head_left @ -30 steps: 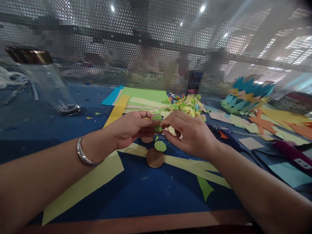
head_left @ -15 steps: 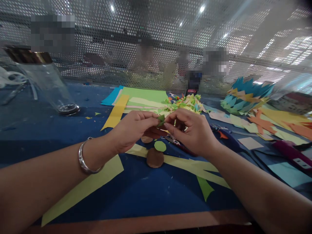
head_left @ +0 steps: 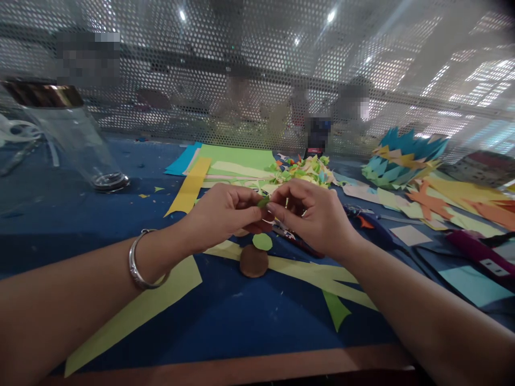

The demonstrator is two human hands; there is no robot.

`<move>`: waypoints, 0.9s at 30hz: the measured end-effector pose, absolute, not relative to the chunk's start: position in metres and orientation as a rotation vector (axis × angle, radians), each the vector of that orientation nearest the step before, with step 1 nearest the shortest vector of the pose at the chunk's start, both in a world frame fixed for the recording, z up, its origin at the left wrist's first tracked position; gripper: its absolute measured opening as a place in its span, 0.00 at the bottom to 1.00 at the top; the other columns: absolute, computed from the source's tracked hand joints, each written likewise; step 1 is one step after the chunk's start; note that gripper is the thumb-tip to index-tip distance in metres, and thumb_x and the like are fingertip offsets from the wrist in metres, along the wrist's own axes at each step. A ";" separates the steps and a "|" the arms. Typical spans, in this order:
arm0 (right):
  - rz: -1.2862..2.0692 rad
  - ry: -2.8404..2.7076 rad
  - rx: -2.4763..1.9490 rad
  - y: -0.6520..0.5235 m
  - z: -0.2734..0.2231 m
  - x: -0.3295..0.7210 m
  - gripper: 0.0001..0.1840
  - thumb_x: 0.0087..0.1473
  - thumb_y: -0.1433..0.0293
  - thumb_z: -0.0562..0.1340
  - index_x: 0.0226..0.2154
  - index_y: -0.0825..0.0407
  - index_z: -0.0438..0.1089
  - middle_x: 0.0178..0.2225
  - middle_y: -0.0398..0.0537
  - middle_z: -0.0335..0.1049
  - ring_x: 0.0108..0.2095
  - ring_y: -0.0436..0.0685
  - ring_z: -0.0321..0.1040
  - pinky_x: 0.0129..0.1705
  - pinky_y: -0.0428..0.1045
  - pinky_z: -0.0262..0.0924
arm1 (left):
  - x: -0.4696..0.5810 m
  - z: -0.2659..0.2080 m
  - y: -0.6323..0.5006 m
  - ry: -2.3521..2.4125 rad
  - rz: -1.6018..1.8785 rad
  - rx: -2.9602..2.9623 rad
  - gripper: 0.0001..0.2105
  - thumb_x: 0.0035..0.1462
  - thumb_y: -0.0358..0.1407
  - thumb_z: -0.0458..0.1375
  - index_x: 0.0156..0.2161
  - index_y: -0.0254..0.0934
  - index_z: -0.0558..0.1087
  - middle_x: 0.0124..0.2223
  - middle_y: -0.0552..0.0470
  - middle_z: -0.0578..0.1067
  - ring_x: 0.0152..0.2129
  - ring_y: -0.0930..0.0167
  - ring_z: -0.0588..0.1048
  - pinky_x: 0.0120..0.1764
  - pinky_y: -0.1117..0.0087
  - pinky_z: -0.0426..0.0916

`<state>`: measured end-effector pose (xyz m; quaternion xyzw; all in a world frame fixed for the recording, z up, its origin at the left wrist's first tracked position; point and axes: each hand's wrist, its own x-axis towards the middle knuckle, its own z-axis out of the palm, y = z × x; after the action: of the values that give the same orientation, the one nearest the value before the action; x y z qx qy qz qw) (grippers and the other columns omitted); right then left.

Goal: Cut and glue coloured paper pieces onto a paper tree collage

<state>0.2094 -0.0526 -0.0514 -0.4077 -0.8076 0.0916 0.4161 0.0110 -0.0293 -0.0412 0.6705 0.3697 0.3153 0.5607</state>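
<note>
Between my two hands is a small piece of green paper [head_left: 264, 201], pinched at both sides above the blue table. My left hand [head_left: 225, 214], with a silver bangle on its wrist, grips the paper's left side between thumb and fingers. The thumb and index finger of my right hand [head_left: 317, 214] close on its right side. Just below lie a light green paper circle [head_left: 262, 242] and a brown disc [head_left: 254, 261], which rests on a pale yellow-green paper strip [head_left: 306, 268]. Another disc is mostly hidden by my left hand.
Coloured paper sheets [head_left: 241, 155] and a heap of scraps [head_left: 308, 170] lie beyond my hands. A glass bottle [head_left: 76, 139] stands at left. To the right are a blue glue gun [head_left: 376, 228], a purple power strip [head_left: 478, 254] and a zigzag paper crown [head_left: 402, 158].
The green paper has turned slightly and less of it shows between my fingers. Both hands keep their pinch, and the whole view has shifted a little.
</note>
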 end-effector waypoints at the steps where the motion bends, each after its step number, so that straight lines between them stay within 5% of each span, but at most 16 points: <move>1: 0.225 -2.032 -1.020 -0.052 -0.051 0.209 0.04 0.58 0.71 0.64 0.32 0.53 0.71 0.29 0.42 0.68 0.26 0.47 0.63 0.27 0.45 0.59 | 0.011 -0.042 -0.029 0.883 0.742 1.593 0.05 0.55 0.36 0.65 0.34 0.35 0.79 0.32 0.51 0.83 0.35 0.67 0.83 0.37 0.72 0.76; 27: 0.569 -1.980 -1.029 -0.048 -0.053 0.211 0.05 0.58 0.69 0.66 0.34 0.52 0.70 0.27 0.39 0.68 0.23 0.47 0.61 0.24 0.45 0.57 | 0.008 -0.046 -0.026 0.902 0.694 1.682 0.03 0.55 0.33 0.63 0.32 0.36 0.78 0.32 0.49 0.83 0.32 0.67 0.83 0.34 0.71 0.76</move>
<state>0.2110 -0.0484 -0.0531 -0.4080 -0.7854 0.2256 0.4072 0.0078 -0.0258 -0.0461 0.7037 0.3773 0.2903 0.5274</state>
